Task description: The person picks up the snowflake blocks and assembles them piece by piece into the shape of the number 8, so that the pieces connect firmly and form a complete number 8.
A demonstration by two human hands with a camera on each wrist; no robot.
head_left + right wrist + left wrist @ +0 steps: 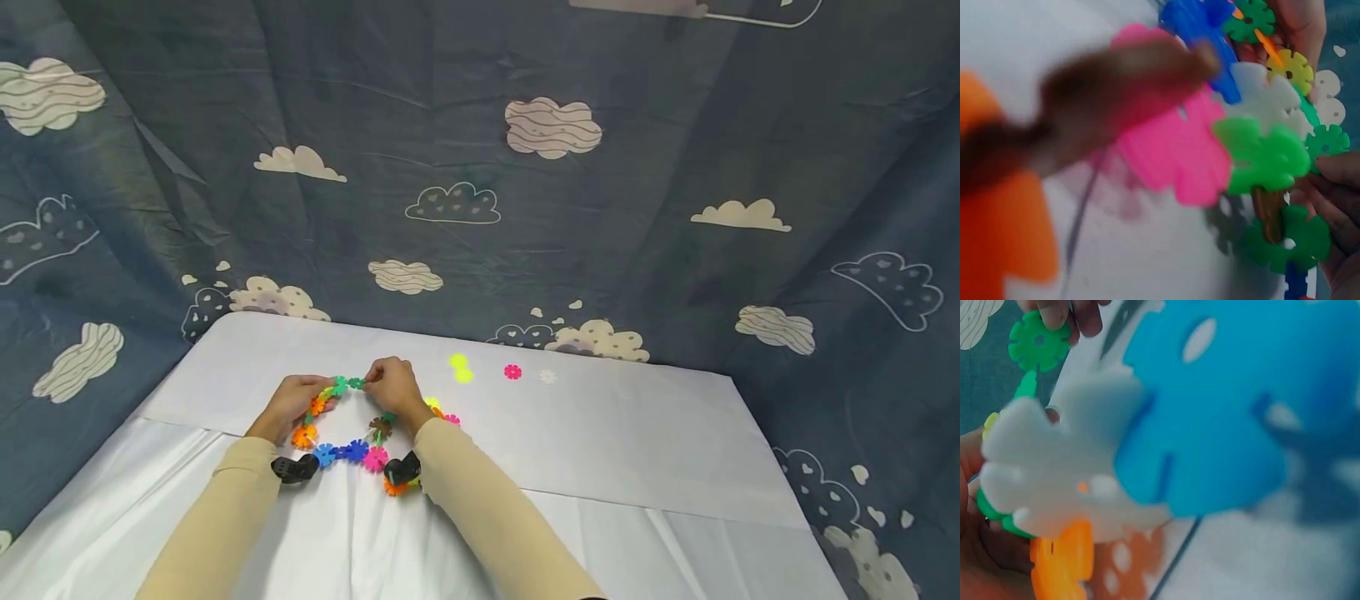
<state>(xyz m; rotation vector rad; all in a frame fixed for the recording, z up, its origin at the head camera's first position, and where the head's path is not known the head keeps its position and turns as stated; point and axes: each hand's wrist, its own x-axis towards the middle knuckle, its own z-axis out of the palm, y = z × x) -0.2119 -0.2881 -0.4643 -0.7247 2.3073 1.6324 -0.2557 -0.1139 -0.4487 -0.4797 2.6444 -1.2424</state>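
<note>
Interlocking flower-shaped plastic discs form a colourful chain that curves in a loop between the hands. The left hand grips its left side, near orange, yellow and green discs. At the top of the loop, the right hand pinches a green disc between thumb and fingers. That disc meets another green piece standing edge-on. Close to the left wrist camera are a blue disc and a white disc. A pink disc and a blurred brown piece fill much of the right wrist view.
Beyond the right hand, loose yellow discs, a pink disc and a white disc lie on the white-covered table. More chain pieces show beside the right wrist. A dark cloud-patterned curtain borders the table.
</note>
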